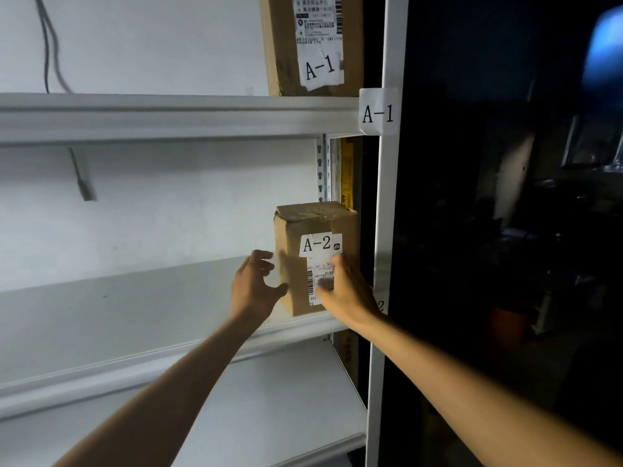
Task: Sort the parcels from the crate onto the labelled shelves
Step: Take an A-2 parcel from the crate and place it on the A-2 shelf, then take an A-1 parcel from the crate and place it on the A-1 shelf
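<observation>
2 hands at A-2 parcel point(315, 224). Parcel stood upright on middle shelf point(135, 318), far right end, just beside white post point(383, 214). Left hand point(254, 288) at parcel's left edge, fingers spread and loosely bent, thumb tip touching front corner; I could not tell whether fingers met side face. Right hand point(347, 291) lay on front face, fingers straight over shipping label, clasping nothing I could see. A-1 parcel point(286, 45) sat on upper shelf point(168, 116), A-1 tag point(377, 112) at that shelf's right end.

A-2 parcel point(303, 230): brown taped box, upright, right end of middle shelf point(135, 315).
A-1 parcel point(283, 45): brown box, upright, right end of A-1 shelf point(168, 116).
</observation>
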